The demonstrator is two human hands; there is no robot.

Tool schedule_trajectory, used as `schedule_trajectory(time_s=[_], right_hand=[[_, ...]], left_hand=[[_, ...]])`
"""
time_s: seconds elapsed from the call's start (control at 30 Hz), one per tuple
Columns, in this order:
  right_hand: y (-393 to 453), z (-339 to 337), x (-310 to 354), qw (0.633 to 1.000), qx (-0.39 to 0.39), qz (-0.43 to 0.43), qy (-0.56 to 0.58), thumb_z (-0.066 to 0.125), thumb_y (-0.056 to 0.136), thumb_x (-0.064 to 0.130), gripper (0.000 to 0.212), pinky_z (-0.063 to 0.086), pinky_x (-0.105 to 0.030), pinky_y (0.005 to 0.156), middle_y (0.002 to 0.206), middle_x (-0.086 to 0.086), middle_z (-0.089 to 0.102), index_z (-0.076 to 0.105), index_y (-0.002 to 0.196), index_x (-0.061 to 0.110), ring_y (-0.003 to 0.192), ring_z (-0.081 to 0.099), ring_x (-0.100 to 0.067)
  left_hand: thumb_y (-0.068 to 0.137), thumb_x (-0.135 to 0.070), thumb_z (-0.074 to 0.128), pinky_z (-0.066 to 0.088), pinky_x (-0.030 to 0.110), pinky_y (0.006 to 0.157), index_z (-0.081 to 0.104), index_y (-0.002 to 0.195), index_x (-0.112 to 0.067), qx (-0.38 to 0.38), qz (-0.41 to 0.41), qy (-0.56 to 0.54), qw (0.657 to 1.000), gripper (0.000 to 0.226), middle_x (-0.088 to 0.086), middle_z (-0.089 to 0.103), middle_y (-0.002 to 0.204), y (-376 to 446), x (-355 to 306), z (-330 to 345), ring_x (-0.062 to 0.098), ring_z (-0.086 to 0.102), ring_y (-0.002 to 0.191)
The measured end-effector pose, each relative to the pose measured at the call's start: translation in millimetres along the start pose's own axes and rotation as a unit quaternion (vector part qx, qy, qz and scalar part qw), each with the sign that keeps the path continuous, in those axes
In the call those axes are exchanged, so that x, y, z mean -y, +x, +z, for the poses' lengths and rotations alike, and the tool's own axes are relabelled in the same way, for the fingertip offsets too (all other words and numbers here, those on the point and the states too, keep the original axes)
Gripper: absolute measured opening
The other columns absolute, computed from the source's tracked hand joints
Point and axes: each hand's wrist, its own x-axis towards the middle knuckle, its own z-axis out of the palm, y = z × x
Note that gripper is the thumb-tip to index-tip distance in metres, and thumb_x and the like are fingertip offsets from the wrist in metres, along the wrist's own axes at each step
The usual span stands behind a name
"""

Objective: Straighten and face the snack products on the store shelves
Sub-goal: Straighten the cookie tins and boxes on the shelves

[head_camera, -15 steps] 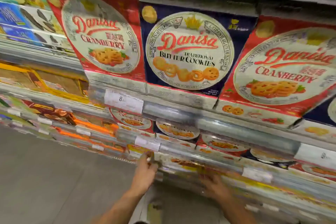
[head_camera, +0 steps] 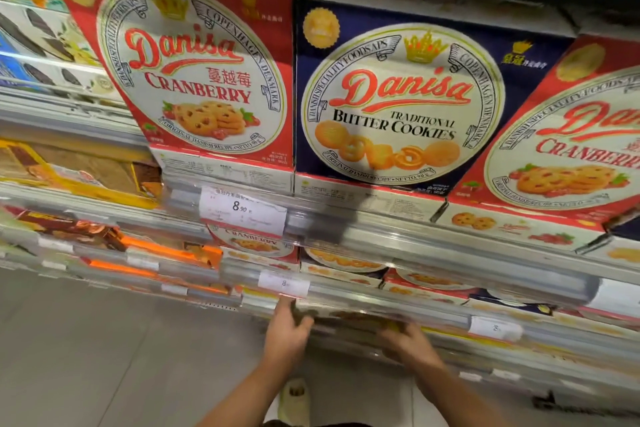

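Box (head_camera: 360,319) low on shelf, between hands; left hand (head_camera: 285,333), right hand (head_camera: 408,343) grip its ends.

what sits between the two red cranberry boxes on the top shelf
In the head view, one navy Danisa butter cookies box stands between the left cranberry box and the right cranberry box, side by side with each.

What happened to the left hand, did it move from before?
No. The bare left hand stays just under the small white paper price tag on the shelf edge, as before.
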Motion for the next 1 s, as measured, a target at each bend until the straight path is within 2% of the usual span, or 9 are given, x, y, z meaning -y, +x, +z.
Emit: schedule_trajectory(time_s=[0.13,0.23,0.37,0.47,0.53,0.63,0.73,0.9,1.0], right_hand=[[-7.1,1.5,-8.2,0.998,-0.042,-0.039,0.014,0.070,0.091,0.000,0.021,0.053,-0.033,0.082,0.093,-0.004,0.072,0.063,0.103,0.015,0.088,0.066,-0.019],[-11.9,1.9,-15.2,0.994,-0.084,-0.061,0.043,0.069,0.089,-0.007,0.023,0.052,-0.023,0.071,0.091,-0.002,0.073,0.065,0.108,0.007,0.085,0.068,-0.015],[-15.4,-3.5,-23.0,0.992,-0.099,-0.071,0.023,0.074,0.087,-0.001,0.041,0.050,-0.027,0.080,0.102,-0.001,0.071,0.059,0.124,0.007,0.095,0.066,-0.013],[-22.8,-9.3,-27.2,0.995,-0.066,-0.069,-0.028,0.076,0.088,0.006,0.052,0.048,-0.030,0.094,0.109,0.011,0.065,0.051,0.128,0.030,0.102,0.062,-0.004],[-27.8,-13.7,-36.1,0.994,-0.067,-0.060,-0.057,0.076,0.088,0.010,0.054,0.051,-0.032,0.099,0.113,0.012,0.065,0.052,0.128,0.038,0.104,0.063,-0.005],[-34.6,-22.5,-60.8,0.986,-0.095,-0.063,-0.122,0.078,0.086,0.022,0.049,0.057,-0.043,0.098,0.115,0.006,0.070,0.060,0.131,0.031,0.106,0.067,-0.012],[-51.6,-30.0,-79.9,0.984,-0.125,-0.060,-0.115,0.077,0.087,0.017,0.033,0.061,-0.043,0.085,0.101,0.007,0.074,0.066,0.112,0.036,0.094,0.071,-0.011],[-91.3,-59.4,-116.7,0.983,-0.164,-0.074,-0.025,0.081,0.086,0.019,0.028,0.055,-0.017,0.070,0.094,0.007,0.077,0.070,0.109,0.029,0.085,0.072,-0.004],[-114.6,-86.8,-147.4,0.975,-0.198,-0.094,0.022,0.084,0.083,0.030,0.027,0.059,-0.030,0.082,0.092,0.009,0.078,0.073,0.107,0.027,0.089,0.073,-0.009]], left_hand=[[0.096,-0.014,0.064,0.048,0.033,0.080,0.053,0.110,-0.028,0.031,0.042,-0.071,0.996,0.022,-0.028,0.064,0.086,-12.1,3.4,-8.6,-0.004,0.060,0.082],[0.092,-0.022,0.063,0.038,0.033,0.073,0.054,0.096,-0.034,0.034,0.052,-0.090,0.994,0.016,-0.021,0.048,0.071,-13.2,9.2,-14.9,0.002,0.046,0.069],[0.083,-0.026,0.058,0.046,0.034,0.079,0.063,0.104,-0.044,0.050,0.055,-0.101,0.992,0.028,-0.023,0.062,0.082,-17.2,14.2,-18.3,0.008,0.059,0.082],[0.087,-0.018,0.060,0.049,0.030,0.088,0.066,0.115,-0.031,0.046,0.048,-0.092,0.994,0.032,-0.018,0.068,0.094,-24.7,16.8,-17.9,0.020,0.064,0.098],[0.091,-0.022,0.064,0.047,0.020,0.089,0.064,0.121,-0.035,0.037,0.069,-0.061,0.995,0.033,-0.020,0.065,0.105,-30.7,15.7,-15.3,0.010,0.063,0.101],[0.092,-0.023,0.073,0.043,0.007,0.079,0.055,0.129,-0.034,0.042,0.121,0.012,0.992,0.042,-0.010,0.055,0.112,-36.8,13.1,-3.4,0.004,0.058,0.102],[0.083,-0.032,0.082,0.050,0.020,0.087,0.057,0.128,-0.030,0.077,0.101,0.026,0.992,0.052,-0.005,0.054,0.115,-44.8,5.6,15.8,0.010,0.058,0.104],[0.069,-0.035,0.087,0.060,0.044,0.088,0.061,0.119,-0.033,0.178,0.041,-0.052,0.982,0.057,0.000,0.076,0.109,-80.2,-14.3,57.8,0.021,0.073,0.102],[0.085,-0.014,0.082,0.056,0.017,0.072,0.056,0.122,-0.028,0.227,0.065,-0.051,0.970,0.048,-0.004,0.075,0.108,-108.8,-32.0,88.4,0.003,0.073,0.091]])
